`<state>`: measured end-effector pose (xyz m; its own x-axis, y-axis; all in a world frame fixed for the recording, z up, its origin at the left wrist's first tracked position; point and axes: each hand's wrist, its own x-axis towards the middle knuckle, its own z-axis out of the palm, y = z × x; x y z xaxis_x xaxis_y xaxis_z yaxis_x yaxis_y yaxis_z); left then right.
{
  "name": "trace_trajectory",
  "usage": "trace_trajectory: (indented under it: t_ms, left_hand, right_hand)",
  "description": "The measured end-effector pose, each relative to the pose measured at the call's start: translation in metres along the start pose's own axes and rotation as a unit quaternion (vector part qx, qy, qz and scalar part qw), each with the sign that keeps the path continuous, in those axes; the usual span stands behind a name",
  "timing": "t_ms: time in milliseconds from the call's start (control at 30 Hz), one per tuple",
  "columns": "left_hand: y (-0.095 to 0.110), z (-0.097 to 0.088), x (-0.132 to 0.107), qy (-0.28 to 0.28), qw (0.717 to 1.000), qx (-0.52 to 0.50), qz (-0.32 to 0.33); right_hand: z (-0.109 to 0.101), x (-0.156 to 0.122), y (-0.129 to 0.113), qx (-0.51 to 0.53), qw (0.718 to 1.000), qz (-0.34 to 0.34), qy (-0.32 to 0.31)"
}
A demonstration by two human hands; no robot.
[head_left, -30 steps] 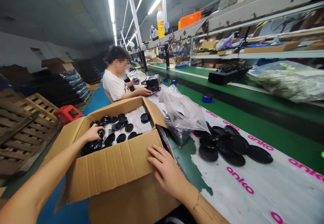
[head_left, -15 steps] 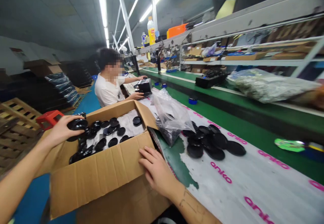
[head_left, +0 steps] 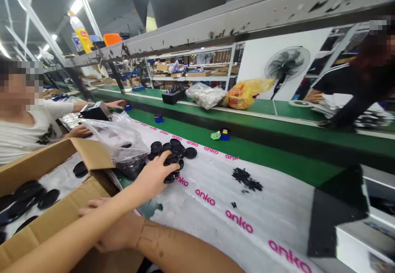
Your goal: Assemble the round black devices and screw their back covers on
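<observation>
My left hand [head_left: 152, 174] reaches across the white belt sheet [head_left: 216, 207] and grips black round discs at the edge of a loose pile of them [head_left: 173, 151]. Under my left forearm, my right hand [head_left: 106, 232] lies flat against the front flap of an open cardboard box [head_left: 52, 215], holding nothing. More black discs [head_left: 33, 195] lie inside that box, partly hidden by its flaps. Just left of the pile sits a clear plastic bag [head_left: 117, 137] with dark items in its lower end.
A small heap of black bits [head_left: 247, 178] lies on the sheet to the right. A co-worker [head_left: 24, 129] sits at left near a black device [head_left: 95, 110]; another [head_left: 348, 88] stands across the green bench [head_left: 247, 119] handling white stacks.
The view has swung right. My left hand has moved from the box to the pile on the belt, and the plastic bag now appears further left.
</observation>
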<state>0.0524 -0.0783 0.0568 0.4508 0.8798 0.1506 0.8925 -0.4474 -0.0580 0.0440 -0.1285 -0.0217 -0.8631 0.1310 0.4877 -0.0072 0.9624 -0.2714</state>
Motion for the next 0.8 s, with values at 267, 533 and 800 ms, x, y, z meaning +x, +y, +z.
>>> trace_trajectory:
  t_ms: [267, 533, 800]
  left_hand:
    - [0.009, 0.045, 0.030, 0.032, 0.998, 0.050, 0.000]
    - [0.027, 0.050, 0.029, 0.064, 0.992, 0.082, 0.072]
    - [0.047, 0.070, 0.033, 0.072, 0.989, 0.101, 0.078]
  right_hand:
    - [0.017, -0.008, 0.016, -0.065, 0.998, -0.027, 0.005]
    - [0.019, -0.001, 0.020, -0.060, 0.996, -0.058, 0.031]
    - [0.032, 0.012, 0.016, -0.080, 0.996, -0.026, 0.033]
